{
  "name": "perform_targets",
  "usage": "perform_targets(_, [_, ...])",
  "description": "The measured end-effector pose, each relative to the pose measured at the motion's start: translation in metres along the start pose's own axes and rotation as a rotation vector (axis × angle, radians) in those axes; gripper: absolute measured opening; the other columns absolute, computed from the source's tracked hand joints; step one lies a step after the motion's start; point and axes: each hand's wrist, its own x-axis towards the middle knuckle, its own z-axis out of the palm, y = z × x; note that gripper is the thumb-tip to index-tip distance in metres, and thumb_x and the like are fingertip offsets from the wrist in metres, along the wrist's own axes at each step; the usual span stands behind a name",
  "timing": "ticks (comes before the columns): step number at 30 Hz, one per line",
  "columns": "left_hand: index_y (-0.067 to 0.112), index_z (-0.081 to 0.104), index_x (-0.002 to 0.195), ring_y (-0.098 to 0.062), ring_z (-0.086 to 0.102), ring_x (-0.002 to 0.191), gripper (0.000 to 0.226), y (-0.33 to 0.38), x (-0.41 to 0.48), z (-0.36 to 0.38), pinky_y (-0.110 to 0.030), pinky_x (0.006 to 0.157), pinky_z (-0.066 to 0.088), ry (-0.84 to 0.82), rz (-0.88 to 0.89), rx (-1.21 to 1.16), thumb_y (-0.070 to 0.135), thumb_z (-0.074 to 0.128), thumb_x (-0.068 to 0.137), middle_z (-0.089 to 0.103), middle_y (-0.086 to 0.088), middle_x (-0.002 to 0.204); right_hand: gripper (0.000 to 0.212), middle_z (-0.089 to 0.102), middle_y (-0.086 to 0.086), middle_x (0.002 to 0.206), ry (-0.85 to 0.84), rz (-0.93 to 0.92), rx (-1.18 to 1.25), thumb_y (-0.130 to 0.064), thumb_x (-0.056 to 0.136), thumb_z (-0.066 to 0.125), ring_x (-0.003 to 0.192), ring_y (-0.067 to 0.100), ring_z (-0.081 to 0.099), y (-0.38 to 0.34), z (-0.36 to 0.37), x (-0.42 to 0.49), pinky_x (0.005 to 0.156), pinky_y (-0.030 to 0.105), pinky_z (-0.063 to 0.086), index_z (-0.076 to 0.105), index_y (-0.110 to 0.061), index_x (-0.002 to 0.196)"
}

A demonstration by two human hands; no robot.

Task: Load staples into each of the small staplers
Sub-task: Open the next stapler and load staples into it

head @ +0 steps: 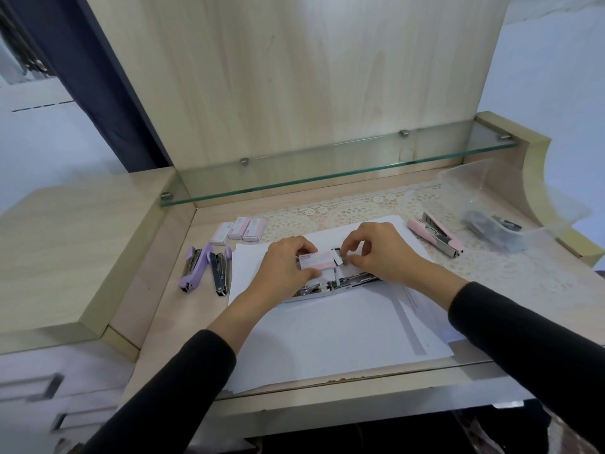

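A small pink staple box [317, 261] is held in the left hand [284, 268], thumb on its near edge and fingers over its far side, above the middle of the bench [157, 309]. The box's right end flap is open, and a short staple strip [344, 259] at that opening is pinched between the thumb and fingertips of the right hand [381, 253]; both grips are narrow and closed on what they hold. Just near of the hands, an opened stapler [337, 285] with its metal magazine exposed lies on a loose stack of white paper sheets [327, 335].

To the left of the paper, a lilac stapler [193, 268] and a dark stapler [218, 273] lie open side by side on the bench. Beyond them, at the far left, three more pink staple boxes [238, 229] stand close together. At the far right, a pink stapler [437, 234] lies open on a lace mat [360, 204], and further right a clear plastic bag [497, 208] with dark items inside is seen. A glass shelf [327, 165] runs across the far side. Both arms are covered in black sleeves [537, 348].
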Motion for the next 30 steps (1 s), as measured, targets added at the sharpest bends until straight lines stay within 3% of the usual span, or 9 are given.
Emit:
perform_targets(3, [0.008,0.064,0.099,-0.009,0.052,0.083,0.034,0.001,-0.001,0.000,-0.011,0.073,0.037,0.001,-0.007,-0.017,0.010,0.079,0.068,0.062,0.000,0.093,0.006,0.058,0.003,0.085,0.009,0.004,-0.043,-0.016,0.077,0.066,0.065,0.010,0.046,-0.003,0.000,0.003,0.066,0.024,0.038,0.069,-0.013,0.073])
perform_targets(8, [0.009,0.064,0.097,-0.010,0.053,0.084,0.033,0.001,-0.002,0.000,-0.014,0.075,0.038,0.006,-0.007,-0.018,0.010,0.079,0.068,0.061,0.001,0.091,0.022,0.061,0.001,0.075,-0.022,0.112,-0.016,-0.030,0.069,0.077,0.070,0.015,0.053,-0.002,0.006,0.007,0.059,0.021,0.039,0.066,-0.011,0.069])
perform_targets(11, [0.009,0.064,0.097,-0.012,0.053,0.085,0.032,0.001,-0.002,-0.001,-0.014,0.074,0.039,0.008,-0.001,-0.017,0.010,0.079,0.068,0.062,0.001,0.092,0.023,0.064,0.003,0.074,-0.028,0.155,0.013,-0.027,0.065,0.080,0.069,0.016,0.056,-0.002,0.009,0.010,0.055,0.020,0.039,0.064,-0.010,0.066])
perform_targets(17, [0.009,0.064,0.098,-0.012,0.053,0.086,0.032,0.000,-0.003,-0.001,-0.017,0.077,0.041,0.001,-0.002,-0.034,0.010,0.079,0.069,0.062,-0.001,0.095,0.020,0.057,-0.007,0.056,-0.032,0.219,0.162,-0.020,0.066,0.081,0.047,0.006,0.044,-0.003,0.001,0.009,0.037,0.006,0.032,0.070,-0.003,0.070])
perform_targets(26, [0.009,0.063,0.097,-0.015,0.053,0.087,0.031,0.000,-0.002,-0.001,-0.026,0.079,0.045,-0.004,0.009,-0.006,0.011,0.078,0.070,0.061,-0.003,0.096,0.004,0.059,-0.006,0.060,-0.070,0.256,0.207,-0.008,0.074,0.072,0.034,-0.007,0.046,-0.004,-0.002,0.011,0.035,0.006,0.032,0.071,-0.006,0.070])
perform_targets(30, [0.009,0.063,0.097,-0.016,0.053,0.088,0.032,0.000,-0.003,-0.001,-0.028,0.081,0.046,-0.005,0.013,-0.001,0.012,0.078,0.070,0.061,-0.003,0.097,0.007,0.058,-0.011,0.049,-0.045,0.244,0.191,-0.012,0.073,0.073,0.033,-0.002,0.045,-0.005,-0.001,0.009,0.034,0.007,0.030,0.070,-0.007,0.069])
